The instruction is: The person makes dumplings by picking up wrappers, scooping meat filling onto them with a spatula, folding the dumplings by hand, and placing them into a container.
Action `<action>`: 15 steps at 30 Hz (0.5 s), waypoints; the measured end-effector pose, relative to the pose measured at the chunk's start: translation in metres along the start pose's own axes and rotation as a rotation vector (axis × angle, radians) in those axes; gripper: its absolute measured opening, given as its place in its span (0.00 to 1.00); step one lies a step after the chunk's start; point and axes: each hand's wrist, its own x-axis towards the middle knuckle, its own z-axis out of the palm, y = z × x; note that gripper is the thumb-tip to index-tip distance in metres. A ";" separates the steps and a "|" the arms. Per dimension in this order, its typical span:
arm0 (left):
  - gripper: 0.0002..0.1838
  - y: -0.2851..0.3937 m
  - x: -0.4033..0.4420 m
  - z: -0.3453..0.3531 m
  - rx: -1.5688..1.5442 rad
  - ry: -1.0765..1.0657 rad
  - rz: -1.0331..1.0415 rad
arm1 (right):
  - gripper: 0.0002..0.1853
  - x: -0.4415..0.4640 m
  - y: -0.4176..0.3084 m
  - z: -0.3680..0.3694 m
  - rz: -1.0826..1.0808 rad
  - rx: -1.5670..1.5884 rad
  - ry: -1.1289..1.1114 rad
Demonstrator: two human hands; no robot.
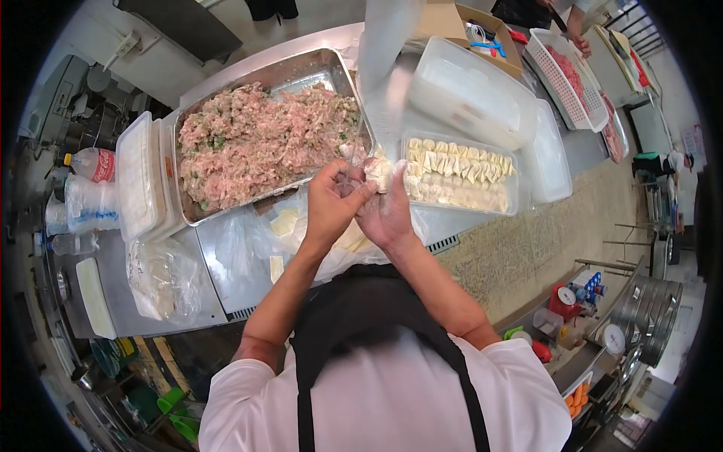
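Observation:
Between both hands is a small pale dumpling (pixel 379 175), its wrapper gathered around the filling. My left hand (pixel 337 197) pinches at its near side, thumb and fingers closed. My right hand (pixel 385 216) cups it from the right, with the thumb pointing up alongside. Just left of the hands sits a deep metal tray (pixel 202 219) of pinkish minced filling (pixel 260 147) with green bits. To the right, a clear plastic container (pixel 514 197) holds rows of folded dumplings (pixel 456 160). Square dough wrappers (pixel 285 223) lie on plastic below my wrists, partly covered by my arms.
Stacked lidded plastic boxes (pixel 139 181) and bottles (pixel 94 162) stand at left, near a bagged bundle (pixel 162 279). An upturned translucent bin (pixel 474 90) and a lid (pixel 550 154) are at right. Farther off, a co-worker's hand (pixel 578 41) is near a white basket (pixel 553 79) of meat.

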 end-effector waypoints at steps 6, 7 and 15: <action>0.11 0.006 0.001 0.000 -0.020 -0.011 -0.014 | 0.24 -0.001 -0.016 0.007 -0.014 -0.285 0.045; 0.11 0.006 0.001 0.001 0.019 -0.002 -0.027 | 0.22 0.001 -0.019 0.010 0.011 -0.274 0.063; 0.14 0.005 -0.008 -0.032 0.154 0.068 0.002 | 0.24 -0.006 -0.113 -0.014 -0.429 -0.518 0.554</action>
